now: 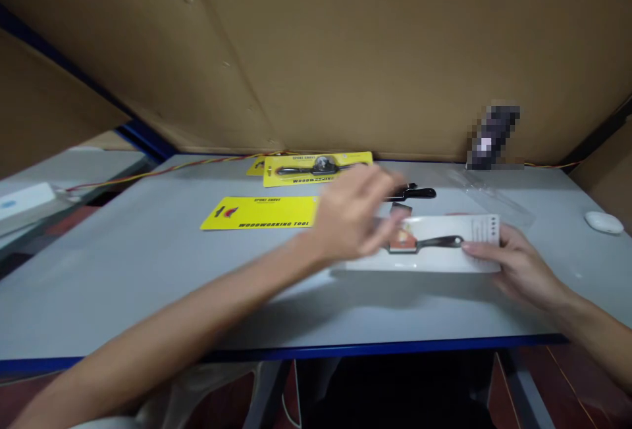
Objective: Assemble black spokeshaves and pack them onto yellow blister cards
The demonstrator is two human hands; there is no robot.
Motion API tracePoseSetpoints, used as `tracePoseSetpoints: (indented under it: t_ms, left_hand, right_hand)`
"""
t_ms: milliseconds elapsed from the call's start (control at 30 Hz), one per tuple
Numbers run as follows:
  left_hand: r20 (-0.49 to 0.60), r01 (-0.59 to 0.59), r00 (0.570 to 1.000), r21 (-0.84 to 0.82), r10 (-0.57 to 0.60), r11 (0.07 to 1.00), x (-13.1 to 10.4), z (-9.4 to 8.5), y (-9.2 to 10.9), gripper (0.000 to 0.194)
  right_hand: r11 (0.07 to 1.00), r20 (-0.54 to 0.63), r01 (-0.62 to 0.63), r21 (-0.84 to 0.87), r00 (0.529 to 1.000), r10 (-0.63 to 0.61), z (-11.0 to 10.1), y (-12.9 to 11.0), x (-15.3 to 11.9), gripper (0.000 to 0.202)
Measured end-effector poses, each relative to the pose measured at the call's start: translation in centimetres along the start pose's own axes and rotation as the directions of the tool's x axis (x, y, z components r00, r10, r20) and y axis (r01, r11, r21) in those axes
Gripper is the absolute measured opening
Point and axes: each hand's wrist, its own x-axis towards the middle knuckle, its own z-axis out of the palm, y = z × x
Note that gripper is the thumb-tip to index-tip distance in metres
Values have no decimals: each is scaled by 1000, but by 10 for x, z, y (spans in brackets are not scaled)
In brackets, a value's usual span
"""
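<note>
My right hand (523, 264) grips the right end of a white spokeshave card (439, 261), thumb on its face. The card shows a printed picture of a spokeshave and is held above the table. My left hand (353, 215) hovers over the card's left part, slightly blurred, thumb apart from loosely bent fingers; I see nothing held in it. Behind the card lies a black spokeshave (422, 193), partly hidden by the left hand. A small dark flat piece (401, 209) is close to it. To the left, a yellow backing card (266, 213) lies flat.
A packaged spokeshave on a yellow card (286, 179) lies at the back, another yellow package (255, 167) behind it. A clear plastic shell (494, 199) is at right. Beyond are a dark blurred-out object (494, 139), a white rounded object (603, 222) and a red-yellow cable (197, 164).
</note>
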Motion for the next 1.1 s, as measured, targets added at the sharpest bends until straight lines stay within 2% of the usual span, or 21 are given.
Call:
tracePoseSetpoints:
  t_ms: [33, 67, 133, 200, 233, 267, 333, 367, 433, 500, 567, 633, 700, 767, 867, 1000, 1100]
  left_hand:
    - [-45, 109, 993, 29, -108, 994, -3, -11, -22, 41]
    - [-115, 265, 959, 60, -258, 962, -9, -20, -46, 40]
    - [-255, 546, 820, 79, -513, 834, -28, -32, -93, 38]
    - [-310, 717, 686, 136, -658, 683, -55, -38, -129, 33]
    - [-296, 764, 644, 202, -706, 612, -69, -39, -141, 29]
    - [-258, 779, 625, 274, -737, 565, -81, -39, -150, 25]
    - [-98, 732, 652, 342, -752, 590, -100, -39, -159, 21]
    - [-28, 707, 667, 340, -745, 620, -106, -38, -160, 21]
    - [70, 665, 693, 322, -718, 673, -112, -36, -159, 23]
    - [143, 629, 709, 313, -690, 711, -112, -33, -159, 27]
    - [214, 597, 712, 317, -669, 737, -111, -30, -159, 33]
    - [270, 578, 701, 327, -660, 748, -111, -29, -161, 37]
    - [305, 564, 692, 337, -654, 754, -111, -28, -162, 40]
    - [327, 544, 696, 342, -639, 766, -110, -29, -162, 42]
    - [358, 500, 729, 304, -584, 811, -103, -30, -151, 43]
    - [471, 373, 788, 146, -396, 916, -90, -23, -116, 45]
    - [546, 271, 796, 64, -261, 960, -82, -11, -86, 45]
  right_hand:
    - [994, -23, 92, -65, 995, -94, -2, -7, 4, 32]
    - [972, -32, 195, -135, 979, -200, -3, -14, 10, 32]
    - [874, 4, 396, -281, 911, -412, 2, -25, 32, 33]
    - [703, 121, 592, -393, 792, -599, 16, -33, 65, 30]
    - [591, 207, 681, -432, 713, -670, 26, -36, 83, 29]
    - [461, 307, 761, -456, 621, -721, 37, -38, 103, 28]
    - [240, 485, 837, -492, 492, -723, 60, -41, 144, 33]
    - [140, 560, 849, -510, 451, -695, 70, -42, 163, 38]
    - [-56, 698, 832, -551, 423, -578, 88, -40, 199, 45]
    - [-173, 736, 772, -611, 474, -484, 98, -35, 228, 47]
    - [-221, 723, 706, -672, 563, -399, 99, -28, 245, 49]
    - [-213, 680, 649, -730, 660, -319, 93, -22, 249, 49]
    - [-151, 635, 621, -769, 716, -291, 82, -19, 239, 49]
    - [-88, 600, 611, -787, 725, -338, 66, -20, 217, 47]
    - [-41, 500, 540, -841, 746, -439, 33, -26, 176, 32]
    - [17, 303, 376, -926, 772, -559, -34, -30, 140, 16]
    - [104, 89, 190, -976, 791, -605, -84, -25, 128, 14]
